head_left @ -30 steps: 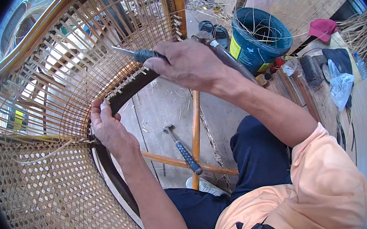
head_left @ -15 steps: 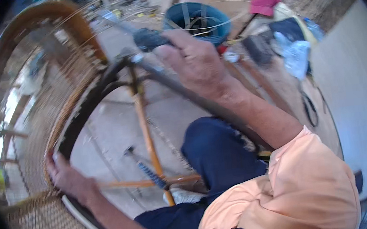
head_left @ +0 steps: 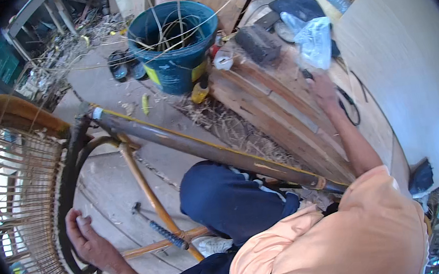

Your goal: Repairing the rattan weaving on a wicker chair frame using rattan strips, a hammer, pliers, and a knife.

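Note:
A woven rattan chair stands at my left, with a dark curved rim along its weave. My left hand hovers beside that rim, fingers loosely curled and apart, with nothing in them. Far to the right, my right hand reaches down over the wooden boards. A dark-handled tool shows at its fingertips; most of it is hidden by the hand. The chair's brown pole slants across in front of my knee.
A hammer-like tool leans by the chair's crossed legs. Beyond the pole stand a teal bucket of cane strips and a small yellow bottle. A dark block and a clear plastic bag lie on the wooden boards.
My right hand has swung from above the chair to the boards at the right with the tool. The left hand has come off the rim. My view has turned rightward.

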Motion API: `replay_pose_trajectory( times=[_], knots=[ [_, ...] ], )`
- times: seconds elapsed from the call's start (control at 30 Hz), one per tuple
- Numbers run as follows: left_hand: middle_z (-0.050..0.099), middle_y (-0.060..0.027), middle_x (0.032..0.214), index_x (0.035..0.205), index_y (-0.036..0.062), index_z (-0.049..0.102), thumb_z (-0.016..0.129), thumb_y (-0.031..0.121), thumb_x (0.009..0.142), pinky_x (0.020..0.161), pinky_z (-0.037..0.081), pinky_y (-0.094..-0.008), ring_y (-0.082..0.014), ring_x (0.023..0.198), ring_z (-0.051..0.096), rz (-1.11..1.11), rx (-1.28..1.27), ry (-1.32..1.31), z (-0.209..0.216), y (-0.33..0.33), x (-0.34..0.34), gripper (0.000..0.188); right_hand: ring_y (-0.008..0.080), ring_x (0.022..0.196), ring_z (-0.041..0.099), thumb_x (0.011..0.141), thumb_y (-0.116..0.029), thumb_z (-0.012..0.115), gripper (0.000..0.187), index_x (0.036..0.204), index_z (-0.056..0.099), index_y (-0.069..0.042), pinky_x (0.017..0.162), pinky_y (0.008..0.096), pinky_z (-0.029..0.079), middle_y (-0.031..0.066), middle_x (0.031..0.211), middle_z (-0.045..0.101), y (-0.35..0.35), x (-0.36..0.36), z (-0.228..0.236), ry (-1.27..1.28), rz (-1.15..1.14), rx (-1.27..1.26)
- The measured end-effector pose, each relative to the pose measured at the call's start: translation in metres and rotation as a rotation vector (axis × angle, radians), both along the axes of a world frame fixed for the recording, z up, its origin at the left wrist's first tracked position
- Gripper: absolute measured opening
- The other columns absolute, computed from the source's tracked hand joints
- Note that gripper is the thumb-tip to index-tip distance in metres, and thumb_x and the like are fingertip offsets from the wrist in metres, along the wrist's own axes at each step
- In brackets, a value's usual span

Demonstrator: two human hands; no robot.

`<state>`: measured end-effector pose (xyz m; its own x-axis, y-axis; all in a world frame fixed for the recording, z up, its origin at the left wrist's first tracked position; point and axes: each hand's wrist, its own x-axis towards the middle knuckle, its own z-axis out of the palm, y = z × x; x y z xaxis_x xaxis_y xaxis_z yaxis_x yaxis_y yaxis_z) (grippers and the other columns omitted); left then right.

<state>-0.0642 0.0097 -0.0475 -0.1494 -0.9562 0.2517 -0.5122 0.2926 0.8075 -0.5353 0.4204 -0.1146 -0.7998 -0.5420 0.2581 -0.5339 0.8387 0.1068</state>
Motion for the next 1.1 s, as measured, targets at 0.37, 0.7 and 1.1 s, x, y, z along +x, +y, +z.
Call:
replay_pose_trajectory(
  times=[0.37,0.7,1.1],
  knots=[
    [0.060,-0.0131,0.089,0.098,0.0010,0.059,0.056,0.008,0.089,0.071,0.048,-0.0357,-0.0293,0.077,0.059,-0.399,-0.544,-0.222,0.073,-0.020,-0.070,0.012,0.0396,0.116,0.049,0.082,-0.038,0.056,0.068,0.136,0.038,-0.003,0.098,0.0438,0.038,0.0289,0.124,0.050,0.226,-0.073,-0.026,-0.359,-0.456,0.058],
    [0.059,-0.0147,0.107,0.106,0.0071,0.059,0.051,0.014,0.086,0.075,0.051,-0.0424,-0.0326,0.091,0.063,-0.406,-0.637,-0.845,0.103,-0.084,-0.137,0.023,0.0429,0.098,0.055,0.085,-0.029,0.045,0.042,0.107,0.053,0.006,0.085,0.0457,0.041,0.0306,0.102,0.057,0.239,-0.036,-0.009,-0.182,-0.573,-0.174],
    [0.063,-0.0109,0.083,0.104,0.0030,0.062,0.051,0.011,0.090,0.074,0.046,-0.0323,-0.0183,0.077,0.058,-0.674,-0.308,-0.791,0.155,-0.104,-0.125,0.019,0.0107,0.070,0.048,0.090,-0.031,0.051,0.033,0.101,0.062,-0.003,0.062,0.0241,0.039,0.0037,0.086,0.049,-0.184,0.122,0.152,-0.982,0.137,-0.622]
  ],
)
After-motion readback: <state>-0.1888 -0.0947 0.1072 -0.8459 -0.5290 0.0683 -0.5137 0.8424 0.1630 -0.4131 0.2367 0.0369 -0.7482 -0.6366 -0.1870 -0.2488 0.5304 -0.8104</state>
